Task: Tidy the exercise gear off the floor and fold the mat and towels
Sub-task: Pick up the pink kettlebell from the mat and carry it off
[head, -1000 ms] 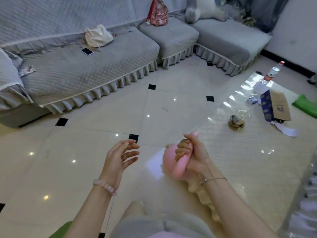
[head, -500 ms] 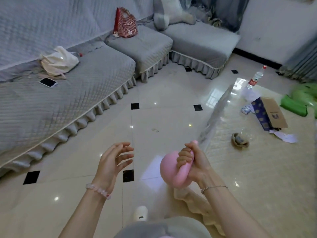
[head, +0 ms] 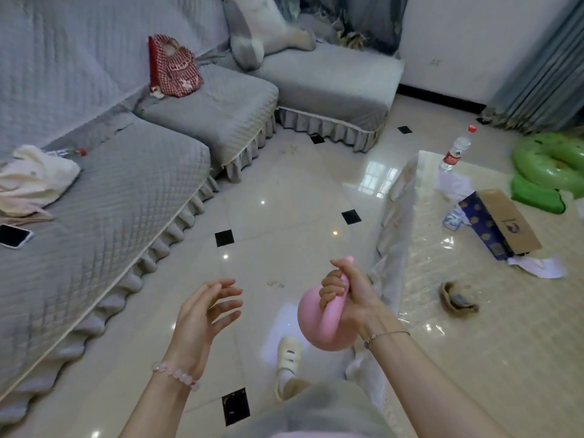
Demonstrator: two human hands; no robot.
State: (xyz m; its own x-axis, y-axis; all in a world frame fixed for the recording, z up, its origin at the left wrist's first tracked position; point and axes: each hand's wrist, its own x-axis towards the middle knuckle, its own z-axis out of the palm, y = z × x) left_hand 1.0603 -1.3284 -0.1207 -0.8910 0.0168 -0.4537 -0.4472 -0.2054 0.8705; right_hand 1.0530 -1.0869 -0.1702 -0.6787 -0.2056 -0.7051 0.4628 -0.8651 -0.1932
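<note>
right hand: the right hand (head: 350,298) is clamped round the handle of the pink kettlebell (head: 319,330), thumb on top, the round body hanging below the fist and clear of the floor.
left hand: the left hand (head: 205,311) is empty, with loose, spread fingers; it is held apart, to the left of the kettlebell, and touches nothing.
change: over the last 1 second both hands keep their pose while the room swings past. the sofa (head: 110,200) slides off to the left of the left hand, and a green inflatable ring (head: 550,162) comes into sight well beyond the right hand, past the table (head: 505,358).
meaning: this looks like a carry. 1 piece of gear is up off the floor but not yet stowed.
left to do: i can see no mat or towels from here.
</note>
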